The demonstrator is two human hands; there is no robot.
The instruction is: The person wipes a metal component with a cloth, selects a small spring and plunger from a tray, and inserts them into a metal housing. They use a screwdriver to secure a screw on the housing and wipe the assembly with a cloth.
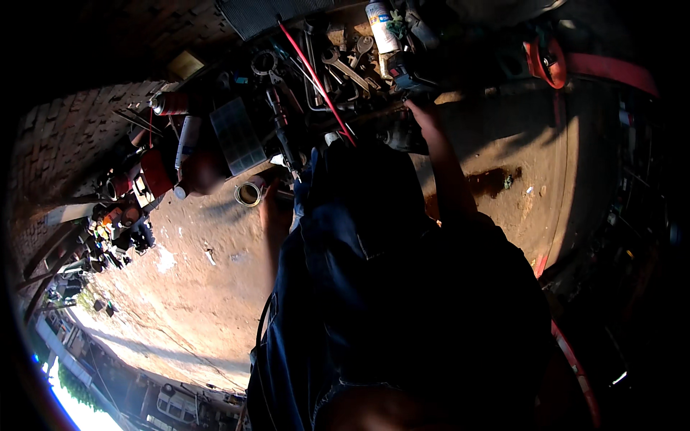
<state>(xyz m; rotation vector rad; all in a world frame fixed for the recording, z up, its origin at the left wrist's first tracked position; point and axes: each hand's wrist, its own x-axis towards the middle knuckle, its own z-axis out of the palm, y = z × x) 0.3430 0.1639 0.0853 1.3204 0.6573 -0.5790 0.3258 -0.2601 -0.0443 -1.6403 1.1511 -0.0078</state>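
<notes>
My left hand (273,203) is low in shadow, right beside a small open round tin (249,192) with a pale rim. Whether its fingers touch the tin is hard to see. My right hand (421,115) reaches forward to the bench, its fingers closed at a dark object in the shade under a black tool-like body (404,73). What exactly it grips is lost in the dark. A thin red rod (316,75) slants down between the hands. Just ahead lie an adjustable wrench (363,49) and an open-ended wrench (346,68).
A white-and-blue spray can (381,27) stands at the back. Left of the tools is a clear compartment box (237,135), with cans and clutter beyond it by a brick wall (61,140). At right, a red-orange clamp-like part (546,63) joins a red bar (611,72). Dark stains (489,182) mark the floor.
</notes>
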